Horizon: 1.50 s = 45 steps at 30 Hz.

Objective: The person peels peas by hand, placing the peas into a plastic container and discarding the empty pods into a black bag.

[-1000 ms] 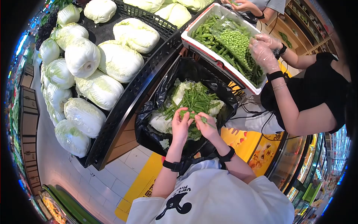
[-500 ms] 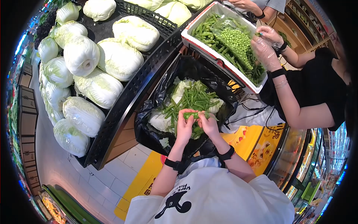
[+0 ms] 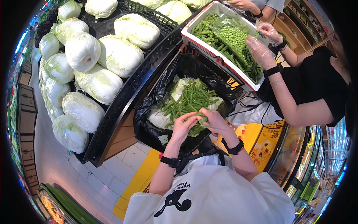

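A green pea pod is pinched between my two hands, with a thin strand trailing from it to the right. My left hand closes its fingertips on the pod's left end. From the other side, my right hand grips the pod with thumb and forefinger. Both hands are above a bin lined with a black plastic bag. Inside the bag, a heap of empty green pods lies over pale cabbage leaves.
A white foam box of pea pods stands beyond the bin, with a clear bag of shelled peas on top. A co-worker's gloved hands are over its right side. Napa cabbages fill a black crate at left.
The pod has turned between my fingers, and a thin strand now shows from it. My right hand has shifted slightly right and tilted. The co-worker's nearer gloved hand has moved left.
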{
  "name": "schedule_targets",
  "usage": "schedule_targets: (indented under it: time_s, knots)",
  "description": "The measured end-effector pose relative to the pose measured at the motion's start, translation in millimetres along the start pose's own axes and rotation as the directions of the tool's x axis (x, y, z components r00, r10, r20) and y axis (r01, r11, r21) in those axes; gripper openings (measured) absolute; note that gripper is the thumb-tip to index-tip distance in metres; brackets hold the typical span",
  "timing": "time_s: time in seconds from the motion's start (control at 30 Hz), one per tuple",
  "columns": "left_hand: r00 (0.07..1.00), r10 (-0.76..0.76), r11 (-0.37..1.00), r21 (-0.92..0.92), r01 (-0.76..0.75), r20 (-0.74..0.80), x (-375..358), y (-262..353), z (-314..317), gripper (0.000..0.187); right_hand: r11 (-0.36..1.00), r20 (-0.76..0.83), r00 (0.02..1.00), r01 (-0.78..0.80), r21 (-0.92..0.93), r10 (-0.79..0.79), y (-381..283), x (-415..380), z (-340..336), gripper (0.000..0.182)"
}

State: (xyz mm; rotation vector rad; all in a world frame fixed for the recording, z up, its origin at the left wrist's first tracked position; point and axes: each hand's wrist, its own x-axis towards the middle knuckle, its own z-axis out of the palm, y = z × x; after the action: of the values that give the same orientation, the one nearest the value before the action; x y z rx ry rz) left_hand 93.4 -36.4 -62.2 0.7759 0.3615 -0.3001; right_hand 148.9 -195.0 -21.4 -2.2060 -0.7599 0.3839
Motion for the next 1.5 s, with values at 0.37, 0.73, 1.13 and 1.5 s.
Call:
schedule_targets:
  time_s: [0.37,0.73,1.13,1.5]
  knots:
    - [0.999,-0.042,0.997,0.064,0.044,-0.034,0.7,-10.4,0.5,0.021,0.997,0.028,0.999,-0.045,-0.064,0.047,-8.4,-10.6,2.8,0.024]
    - [0.999,0.043,0.999,0.007,-0.042,-0.02,6.9,-23.4,1.4,0.02,0.969,-0.067,0.986,-0.165,-0.184,0.155,-25.4,-13.0,5.4,0.032]
    - [0.97,0.223,0.962,0.185,-0.202,-0.098,-0.9,-18.0,22.3,0.021,0.983,-0.074,0.991,-0.12,-0.141,0.111,-33.0,-18.1,4.4,0.04]
    - [0.996,-0.035,0.959,-0.285,0.009,-0.087,-2.0,-22.6,11.2,0.026,0.979,-0.174,0.963,-0.195,0.065,0.204,-32.3,-17.7,5.1,0.025]
